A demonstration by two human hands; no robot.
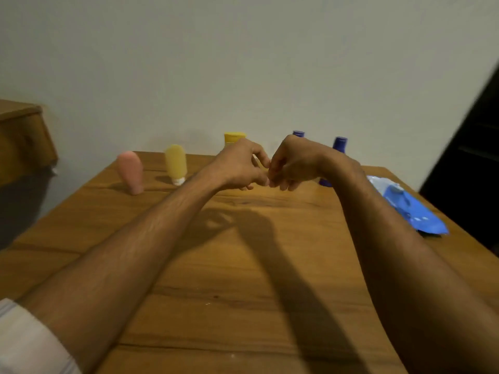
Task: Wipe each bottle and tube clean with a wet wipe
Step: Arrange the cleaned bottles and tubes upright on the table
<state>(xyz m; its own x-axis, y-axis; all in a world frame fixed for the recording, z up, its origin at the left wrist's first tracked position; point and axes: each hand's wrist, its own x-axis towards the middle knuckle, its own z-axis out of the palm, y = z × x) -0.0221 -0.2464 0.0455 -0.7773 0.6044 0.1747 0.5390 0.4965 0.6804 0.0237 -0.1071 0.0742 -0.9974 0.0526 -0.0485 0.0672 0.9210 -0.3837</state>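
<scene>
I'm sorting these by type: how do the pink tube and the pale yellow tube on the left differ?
The pink plastic tube is one colour throughout; the pale yellow plastic tube ends in a white cap at its foot. The pink tube stands nearer and further left; the yellow one further back. Both stand on the wooden table, rounded end up.

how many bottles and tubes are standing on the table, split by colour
pink: 1, the pink tube
yellow: 2, the yellow tube and the yellow-capped bottle
blue: 2, the blue bottles, both partly hidden
total: 5
</scene>
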